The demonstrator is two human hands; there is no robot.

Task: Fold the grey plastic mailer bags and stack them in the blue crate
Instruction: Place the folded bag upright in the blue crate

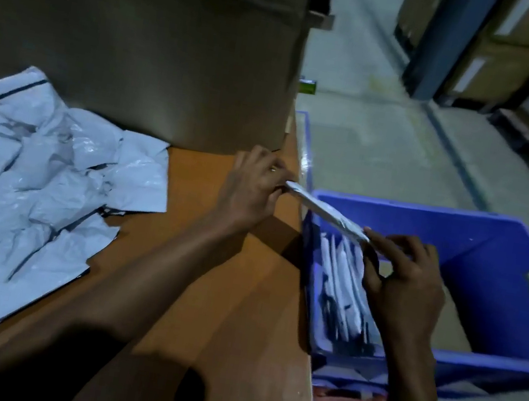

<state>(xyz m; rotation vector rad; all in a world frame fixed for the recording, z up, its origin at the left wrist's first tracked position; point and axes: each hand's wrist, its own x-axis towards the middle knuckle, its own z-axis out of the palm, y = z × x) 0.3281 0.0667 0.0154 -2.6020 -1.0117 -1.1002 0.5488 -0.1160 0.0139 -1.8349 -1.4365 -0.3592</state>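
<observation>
Both hands are working one folded mailer bag [326, 215] right now, holding it as a narrow strip edge-on to the camera, slanting from the worktop's edge down over the left wall of the blue crate [491, 291]. The left hand [254, 191] is pinching the upper end of the strip, thumb and curled fingers closing on it just above the worktop [206, 295]. The right hand [406, 281] is gripping the lower end, its fingertips and thumb curling around it, and hovering inside the crate's opening.

Beneath that strip, a row of folded bags [343, 282] is standing on edge, leaning against the crate's left wall; the rest of the crate floor is showing bare to the right of them. The crate itself is sitting just beside the worktop, lower than its surface.

Over on the left, a loose pile of crumpled grey mailer bags [33, 184] is sprawling across the worktop, well apart from the hands. A large cardboard box [143, 35] is standing behind that pile. Beyond the crate, the concrete floor [388, 133] is running back toward shelving stacked with cartons [519, 67], which is blurred.
</observation>
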